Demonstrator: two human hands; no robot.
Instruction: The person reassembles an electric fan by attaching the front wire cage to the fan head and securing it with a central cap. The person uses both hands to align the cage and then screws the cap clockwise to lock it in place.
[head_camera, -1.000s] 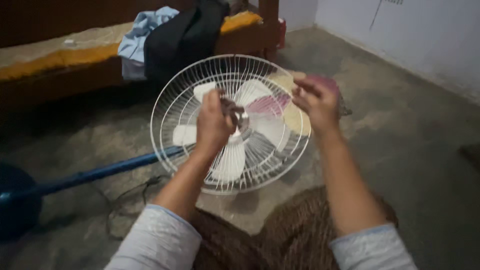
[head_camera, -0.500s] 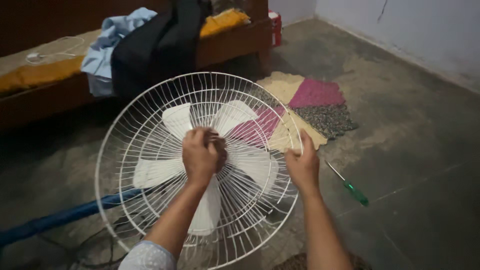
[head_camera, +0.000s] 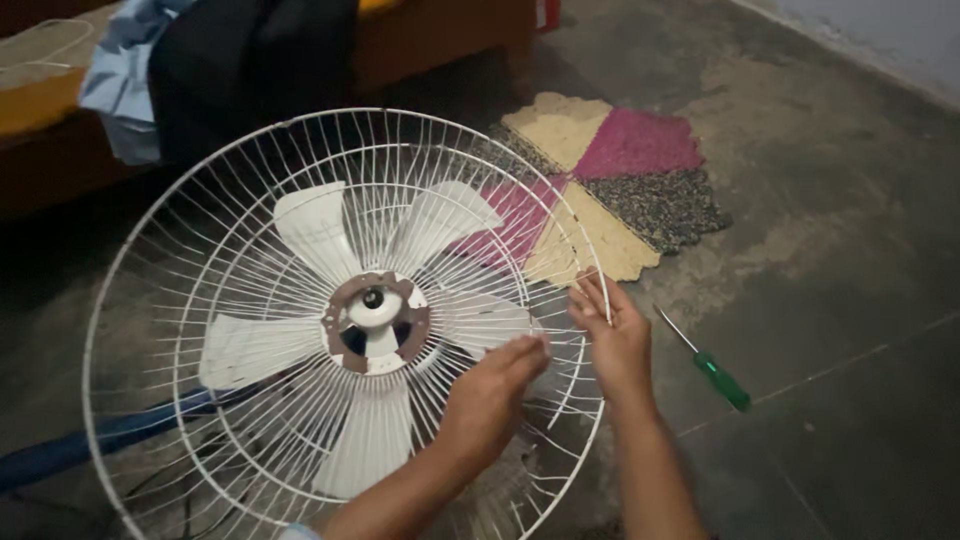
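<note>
A white wire fan guard (head_camera: 190, 210) faces me, with white blades (head_camera: 310, 225) and a round hub (head_camera: 375, 310) behind it. My right hand (head_camera: 615, 340) grips the guard's outer rim at its right edge. My left hand (head_camera: 490, 395) rests on the guard's wires just right of the hub, fingers curled against them. A blue fan pole (head_camera: 90, 445) runs off to the lower left behind the guard.
A green-handled screwdriver (head_camera: 710, 365) lies on the concrete floor right of my right hand. A patchwork mat (head_camera: 630, 190) of pink, tan and grey lies beyond it. A wooden bed (head_camera: 420, 45) with blue and black clothes (head_camera: 190, 70) stands at the back.
My left hand has left the hub and moved down and right onto the wires, baring the hub. The view has come closer to the guard. My right hand stays on the rim.
</note>
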